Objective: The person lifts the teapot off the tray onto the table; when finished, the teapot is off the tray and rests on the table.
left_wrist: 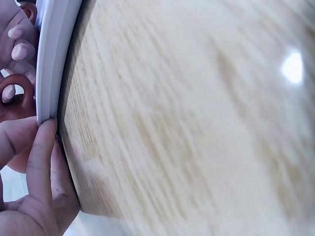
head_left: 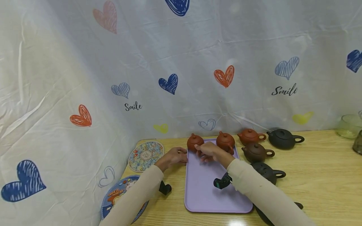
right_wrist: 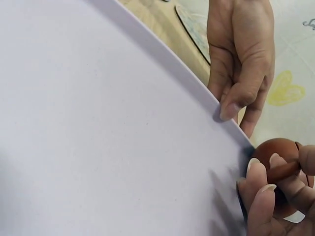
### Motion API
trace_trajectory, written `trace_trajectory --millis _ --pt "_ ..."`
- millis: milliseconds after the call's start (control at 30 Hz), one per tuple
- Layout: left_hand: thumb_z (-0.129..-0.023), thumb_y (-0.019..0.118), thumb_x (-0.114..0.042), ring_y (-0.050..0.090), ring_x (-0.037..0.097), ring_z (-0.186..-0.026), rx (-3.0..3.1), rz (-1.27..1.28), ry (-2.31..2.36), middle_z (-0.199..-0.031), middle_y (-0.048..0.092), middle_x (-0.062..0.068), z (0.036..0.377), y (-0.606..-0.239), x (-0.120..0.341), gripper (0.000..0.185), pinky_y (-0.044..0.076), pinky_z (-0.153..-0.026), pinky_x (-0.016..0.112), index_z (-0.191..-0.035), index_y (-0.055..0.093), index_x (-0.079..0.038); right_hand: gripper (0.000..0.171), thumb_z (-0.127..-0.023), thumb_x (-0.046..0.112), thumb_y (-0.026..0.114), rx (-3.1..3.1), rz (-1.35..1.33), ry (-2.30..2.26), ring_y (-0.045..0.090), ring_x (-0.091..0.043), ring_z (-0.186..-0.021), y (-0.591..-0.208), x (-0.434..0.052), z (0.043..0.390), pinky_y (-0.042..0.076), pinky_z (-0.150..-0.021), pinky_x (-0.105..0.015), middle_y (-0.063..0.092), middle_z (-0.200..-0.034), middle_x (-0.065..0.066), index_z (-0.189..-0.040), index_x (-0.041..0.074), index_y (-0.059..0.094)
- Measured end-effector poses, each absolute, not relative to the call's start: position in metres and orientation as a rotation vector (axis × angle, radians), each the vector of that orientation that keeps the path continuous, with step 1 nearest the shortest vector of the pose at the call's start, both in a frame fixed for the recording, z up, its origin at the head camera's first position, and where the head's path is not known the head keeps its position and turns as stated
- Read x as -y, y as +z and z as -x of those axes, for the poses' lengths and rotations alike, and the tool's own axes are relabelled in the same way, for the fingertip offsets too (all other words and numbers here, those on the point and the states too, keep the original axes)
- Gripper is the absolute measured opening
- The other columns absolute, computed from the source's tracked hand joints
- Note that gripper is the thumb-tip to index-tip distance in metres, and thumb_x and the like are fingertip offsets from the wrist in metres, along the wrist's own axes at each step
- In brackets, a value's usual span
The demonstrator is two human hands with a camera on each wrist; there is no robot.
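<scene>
**A:** Log entry, taking the lilac tray [head_left: 206,188] as my landmark. What sits nearest the camera?

**B:** I see both sleeved forearms crossing the tray's near end. A round patterned mat [head_left: 113,196] lies left of the tray's near corner, partly under the left forearm. Off the right edge, a dark teapot [head_left: 267,172] stands on the bare wood.

**A:** And the hands?

**B:** My left hand [head_left: 173,158] is at the tray's left edge, towards the far end. In the left wrist view a thumb [left_wrist: 42,147] presses against the rim, which I judge to be bracing the tray. The fingers lie fairly straight, nothing enclosed. My right hand [head_left: 210,150] reaches over the tray's far end, and in the right wrist view its fingertips [right_wrist: 258,189] curl round a small red-brown teapot [right_wrist: 278,157] at the handle. That pot [head_left: 195,142] stands at the tray's far left corner.

**A:** Why gripped there?

**B:** Probably because the handle allows steering without touching the lid.

**A:** Farther out?

**B:** A second red teapot [head_left: 225,141] sits at the far right corner. Past the right edge are a third red one [head_left: 250,136], a brown one [head_left: 255,152] and a grey one [head_left: 282,138]. A second ornate mat [head_left: 146,155] lies to the left.
</scene>
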State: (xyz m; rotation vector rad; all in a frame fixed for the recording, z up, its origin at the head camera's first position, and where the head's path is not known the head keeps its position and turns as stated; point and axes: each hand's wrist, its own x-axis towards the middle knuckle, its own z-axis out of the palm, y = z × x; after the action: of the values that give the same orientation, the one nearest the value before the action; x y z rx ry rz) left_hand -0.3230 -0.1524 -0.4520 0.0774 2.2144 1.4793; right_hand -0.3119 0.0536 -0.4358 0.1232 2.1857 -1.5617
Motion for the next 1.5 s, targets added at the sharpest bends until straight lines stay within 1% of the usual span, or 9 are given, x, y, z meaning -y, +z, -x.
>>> trace_trajectory --millis 300,533,700,833,967,1133,1300,1433,1500 --pt "-0.09 0.069 0.0 0.072 0.032 -0.1 -2.216 -0.083 1.48 -0.119 0.065 0.023 0.325 -0.454 0.152 0.048 0.062 -0.086 0.037 -0.134 0.051 0.007 0.036 -0.103 0.033 0.055 -2.217 -0.107 -1.631 0.064 -0.014 -0.067 -0.433 -0.056 0.311 0.051 -0.053 -0.021 0.061 -0.081 -0.003 -0.088 0.003 0.066" --pt "-0.089 0.069 0.0 0.072 0.03 -0.098 -2.218 -0.094 1.483 -0.117 0.065 0.024 0.322 -0.453 0.152 0.05 0.062 -0.086 0.037 -0.135 0.05 0.008 0.03 -0.102 0.026 0.056 -2.243 -0.052 -1.628 0.065 -0.015 -0.065 -0.424 -0.065 0.31 0.054 -0.058 -0.024 0.065 -0.081 -0.005 -0.088 0.001 0.066" --pt "-0.089 0.069 -0.002 0.072 0.028 -0.097 -2.228 -0.093 1.468 -0.119 0.064 0.024 0.322 -0.452 0.155 0.05 0.061 -0.086 0.038 -0.135 0.051 0.007 0.031 -0.102 0.026 0.055 -2.286 0.034 -1.567 0.067 -0.017 -0.068 -0.414 -0.075 0.31 0.058 -0.064 -0.028 0.067 -0.084 -0.007 -0.086 0.002 0.066" --pt "-0.09 0.069 -0.004 0.072 0.028 -0.097 -2.235 -0.096 1.452 -0.121 0.063 0.024 0.322 -0.451 0.156 0.05 0.061 -0.086 0.038 -0.135 0.051 0.006 0.032 -0.102 0.029 0.055 -2.321 0.088 -1.523 0.067 -0.018 -0.07 -0.405 -0.085 0.311 0.057 -0.063 -0.029 0.066 -0.085 -0.006 -0.087 0.003 0.067" --pt "-0.09 0.069 -0.005 0.072 0.028 -0.096 -2.233 -0.1 1.444 -0.12 0.063 0.023 0.321 -0.451 0.156 0.051 0.061 -0.086 0.037 -0.136 0.05 0.006 0.034 -0.102 0.031 0.056 -2.345 0.127 -1.468 0.066 -0.015 -0.067 -0.395 -0.099 0.311 0.056 -0.06 -0.026 0.066 -0.081 -0.006 -0.087 0.003 0.068" --pt "-0.088 0.07 -0.005 0.072 0.027 -0.095 -2.233 -0.117 1.444 -0.117 0.064 0.022 0.321 -0.451 0.154 0.052 0.061 -0.086 0.038 -0.135 0.05 0.007 0.036 -0.103 0.03 0.055 -2.357 0.215 -1.414 0.067 -0.014 -0.069 -0.385 -0.122 0.309 0.053 -0.058 -0.022 0.068 -0.083 -0.007 -0.09 0.0 0.069" --pt "-0.088 0.069 -0.003 0.072 0.025 -0.092 -2.233 -0.111 1.456 -0.115 0.065 0.021 0.32 -0.451 0.153 0.05 0.061 -0.086 0.038 -0.133 0.051 0.007 0.036 -0.103 0.031 0.056 -2.373 0.267 -1.392 0.064 -0.013 -0.068 -0.379 -0.148 0.305 0.056 -0.063 -0.026 0.07 -0.088 -0.007 -0.091 0.0 0.069" --pt "-0.088 0.069 -0.002 0.071 0.023 -0.09 -2.225 -0.113 1.474 -0.114 0.065 0.022 0.32 -0.451 0.152 0.049 0.061 -0.087 0.039 -0.132 0.051 0.008 0.038 -0.102 0.035 0.058 -2.428 0.297 -1.35 0.064 -0.016 -0.073 -0.374 -0.171 0.301 0.057 -0.067 -0.032 0.07 -0.095 -0.01 -0.092 0.001 0.07" --pt "-0.088 0.069 -0.001 0.071 0.022 -0.089 -2.22 -0.116 1.48 -0.113 0.064 0.021 0.32 -0.451 0.152 0.049 0.061 -0.087 0.039 -0.133 0.051 0.008 0.04 -0.102 0.037 0.058 -2.45 0.323 -1.328 0.064 -0.019 -0.077 -0.371 -0.183 0.298 0.056 -0.068 -0.034 0.07 -0.095 -0.009 -0.093 0.001 0.07"
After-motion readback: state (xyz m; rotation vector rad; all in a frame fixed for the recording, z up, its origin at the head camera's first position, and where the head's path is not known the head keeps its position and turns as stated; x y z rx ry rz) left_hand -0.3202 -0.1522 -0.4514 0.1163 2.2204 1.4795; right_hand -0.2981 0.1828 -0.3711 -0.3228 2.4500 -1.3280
